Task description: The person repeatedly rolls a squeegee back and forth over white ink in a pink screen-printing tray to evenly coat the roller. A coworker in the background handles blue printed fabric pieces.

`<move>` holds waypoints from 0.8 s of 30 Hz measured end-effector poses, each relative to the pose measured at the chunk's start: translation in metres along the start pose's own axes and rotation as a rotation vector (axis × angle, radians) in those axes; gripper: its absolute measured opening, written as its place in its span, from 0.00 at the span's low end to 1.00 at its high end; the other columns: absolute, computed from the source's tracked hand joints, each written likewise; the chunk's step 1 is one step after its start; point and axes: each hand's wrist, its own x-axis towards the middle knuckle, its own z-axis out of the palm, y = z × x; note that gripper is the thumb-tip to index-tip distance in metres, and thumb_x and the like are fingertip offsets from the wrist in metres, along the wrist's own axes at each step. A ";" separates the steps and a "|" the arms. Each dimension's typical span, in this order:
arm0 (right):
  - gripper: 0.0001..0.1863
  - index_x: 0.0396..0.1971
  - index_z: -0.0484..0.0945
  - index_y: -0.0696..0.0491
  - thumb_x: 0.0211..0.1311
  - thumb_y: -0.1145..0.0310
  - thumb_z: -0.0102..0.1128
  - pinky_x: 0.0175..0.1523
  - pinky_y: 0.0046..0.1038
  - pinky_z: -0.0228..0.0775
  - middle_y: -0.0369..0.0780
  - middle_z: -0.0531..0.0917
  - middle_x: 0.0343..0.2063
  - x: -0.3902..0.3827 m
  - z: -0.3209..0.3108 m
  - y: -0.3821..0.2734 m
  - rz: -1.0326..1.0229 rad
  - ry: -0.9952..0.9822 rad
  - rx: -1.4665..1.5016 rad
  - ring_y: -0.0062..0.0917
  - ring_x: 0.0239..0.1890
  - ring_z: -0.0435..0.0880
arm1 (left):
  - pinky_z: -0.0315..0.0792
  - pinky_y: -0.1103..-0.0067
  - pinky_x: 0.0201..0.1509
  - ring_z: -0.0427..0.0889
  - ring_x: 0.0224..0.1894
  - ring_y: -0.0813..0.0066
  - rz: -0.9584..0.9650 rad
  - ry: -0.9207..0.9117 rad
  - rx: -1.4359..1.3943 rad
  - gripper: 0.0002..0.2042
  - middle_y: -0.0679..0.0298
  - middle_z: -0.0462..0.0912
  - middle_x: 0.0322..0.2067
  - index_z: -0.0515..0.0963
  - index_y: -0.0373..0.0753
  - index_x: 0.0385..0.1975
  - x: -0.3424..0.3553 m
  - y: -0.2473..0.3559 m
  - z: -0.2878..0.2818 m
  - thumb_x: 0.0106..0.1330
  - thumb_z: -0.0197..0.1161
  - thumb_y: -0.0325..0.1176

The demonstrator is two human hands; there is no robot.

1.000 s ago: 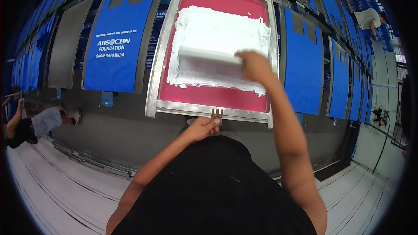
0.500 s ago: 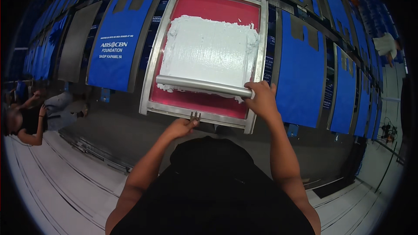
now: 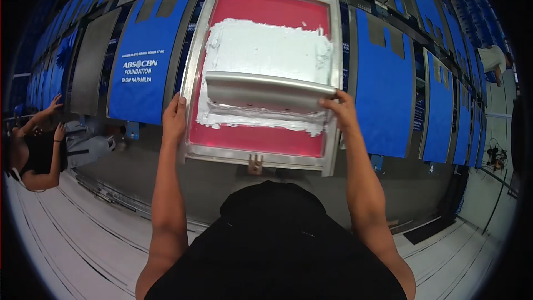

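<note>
A screen printing frame with silver metal rails and red mesh lies in front of me. Thick white ink covers much of the mesh. Across the ink stands a wide metal squeegee, its broad face tilted toward me and its lower edge in the ink. My right hand grips the squeegee's right end, thumb on the near face. At the frame's left rail is my left hand, closed against its outer side; the fingertips are partly hidden. A small metal bracket sits at the middle of the near rail.
Blue printed fabric panels lie on dark boards to the left, and more blue panels to the right. Behind the frame runs a dark metal rail. A co-worker is at far left, and another person at far right.
My left hand has left the near bracket and moved to the frame's left rail. The squeegee has tilted up, showing its broad face, and moved slightly away from me with my right hand.
</note>
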 end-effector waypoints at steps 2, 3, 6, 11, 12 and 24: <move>0.20 0.39 0.82 0.58 0.40 0.72 0.72 0.44 0.26 0.71 0.37 0.83 0.31 -0.029 -0.011 -0.029 0.002 0.042 0.042 0.23 0.35 0.80 | 0.66 0.77 0.61 0.74 0.58 0.68 -0.036 0.037 -0.024 0.24 0.49 0.75 0.57 0.67 0.30 0.61 -0.030 0.013 0.003 0.73 0.53 0.41; 0.22 0.40 0.81 0.59 0.39 0.73 0.71 0.46 0.28 0.71 0.38 0.83 0.33 -0.046 -0.031 -0.036 0.009 0.066 0.032 0.24 0.37 0.81 | 0.65 0.77 0.63 0.73 0.59 0.68 0.024 0.031 0.012 0.23 0.48 0.75 0.57 0.67 0.31 0.62 -0.041 0.013 0.012 0.73 0.52 0.39; 0.25 0.45 0.77 0.61 0.41 0.75 0.65 0.50 0.28 0.71 0.40 0.82 0.37 -0.122 -0.115 -0.055 -0.028 0.258 -0.070 0.26 0.41 0.81 | 0.66 0.74 0.63 0.73 0.59 0.65 0.050 -0.122 -0.178 0.24 0.46 0.74 0.57 0.66 0.28 0.61 -0.078 0.045 0.072 0.71 0.55 0.38; 0.26 0.47 0.74 0.62 0.44 0.72 0.65 0.54 0.27 0.65 0.40 0.79 0.41 -0.312 -0.247 -0.079 -0.045 0.507 -0.229 0.26 0.47 0.76 | 0.63 0.73 0.64 0.71 0.62 0.58 0.204 -0.545 -0.386 0.26 0.41 0.72 0.57 0.65 0.26 0.60 -0.127 0.079 0.168 0.70 0.57 0.41; 0.25 0.46 0.74 0.62 0.44 0.72 0.65 0.54 0.27 0.64 0.38 0.80 0.40 -0.334 -0.246 -0.082 -0.048 0.589 -0.301 0.25 0.46 0.76 | 0.64 0.73 0.63 0.73 0.61 0.55 0.201 -0.587 -0.459 0.27 0.40 0.74 0.55 0.65 0.26 0.60 -0.133 0.089 0.174 0.70 0.57 0.42; 0.26 0.46 0.76 0.62 0.39 0.77 0.66 0.50 0.28 0.71 0.39 0.81 0.39 -0.208 -0.128 -0.026 -0.083 0.428 -0.016 0.27 0.43 0.80 | 0.69 0.79 0.57 0.77 0.53 0.73 0.173 -0.280 -0.279 0.22 0.48 0.79 0.52 0.70 0.29 0.59 -0.075 0.045 0.098 0.70 0.57 0.37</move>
